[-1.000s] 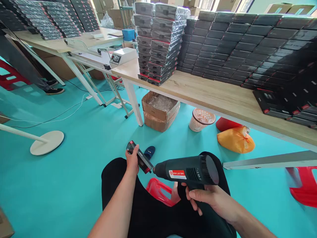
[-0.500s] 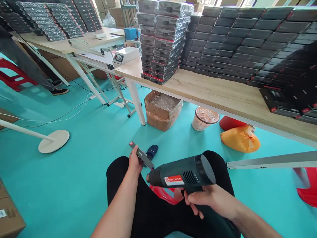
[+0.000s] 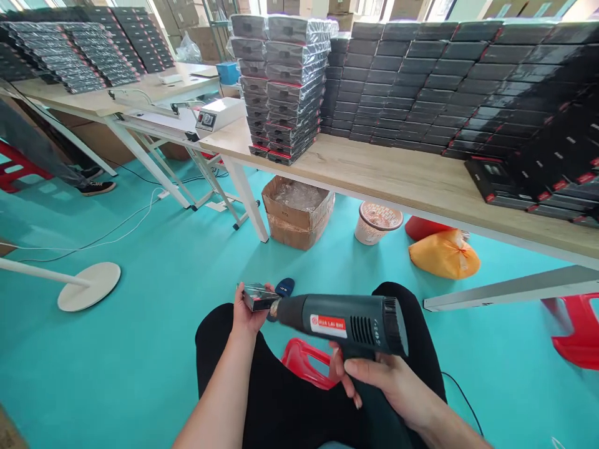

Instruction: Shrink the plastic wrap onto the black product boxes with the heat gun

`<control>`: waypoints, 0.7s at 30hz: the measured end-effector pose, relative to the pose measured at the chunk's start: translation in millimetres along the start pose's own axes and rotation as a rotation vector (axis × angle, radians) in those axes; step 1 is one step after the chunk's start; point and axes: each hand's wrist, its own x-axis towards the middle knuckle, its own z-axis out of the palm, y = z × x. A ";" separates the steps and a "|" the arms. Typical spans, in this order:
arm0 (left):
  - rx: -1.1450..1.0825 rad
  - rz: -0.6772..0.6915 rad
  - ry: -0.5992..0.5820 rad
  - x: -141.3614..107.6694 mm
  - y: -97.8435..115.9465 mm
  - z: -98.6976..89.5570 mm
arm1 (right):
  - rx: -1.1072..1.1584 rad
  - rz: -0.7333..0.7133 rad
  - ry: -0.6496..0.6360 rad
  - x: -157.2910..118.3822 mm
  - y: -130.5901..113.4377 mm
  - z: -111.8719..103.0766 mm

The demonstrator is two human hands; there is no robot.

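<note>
A dark green heat gun [image 3: 346, 321] with a red and white label lies level across my lap, its nozzle pointing left. My right hand [image 3: 374, 377] is closed around its handle. In my left hand [image 3: 249, 315] is a small flat black box [image 3: 258, 295], gripped by its edges with the thumb and fingers. The heat gun's nozzle is right beside the box's right end; whether they touch I cannot tell. A dark blue slipper [image 3: 285, 287] shows just behind the box, and a red plastic stool [image 3: 306, 365] is visible between my knees.
Black boxes [image 3: 397, 87] are stacked along a wooden table [image 3: 374, 165], with a wrapped stack [image 3: 283, 87] at its left. Below stand a carton [image 3: 297, 224], a wastebasket [image 3: 374, 224] and an orange bag [image 3: 444, 255]. A sealing machine [image 3: 219, 115] and another person's legs [image 3: 51, 143] are farther left.
The box in my left hand has turned from a narrow edge-on view to show its broad face. The heat gun has levelled slightly, its nozzle now by the box. The head view has shifted right.
</note>
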 end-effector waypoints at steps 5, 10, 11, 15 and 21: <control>0.016 0.026 0.024 1.6 0.2 -5.5 | -0.019 0.032 0.080 6.7 -2.2 -2.4; 0.030 0.024 -0.029 -1.6 0.4 -3.8 | -0.084 -0.045 0.033 9.7 -7.1 7.9; 0.028 0.037 -0.038 -2.0 0.8 -3.8 | -0.060 -0.057 0.083 9.9 -8.1 6.9; 0.082 0.089 0.017 0.2 3.0 -5.4 | 0.063 -0.004 0.180 -0.8 -11.2 -14.9; 0.104 0.125 0.034 5.1 1.3 -2.3 | 0.105 0.064 0.163 -24.0 -12.1 -37.0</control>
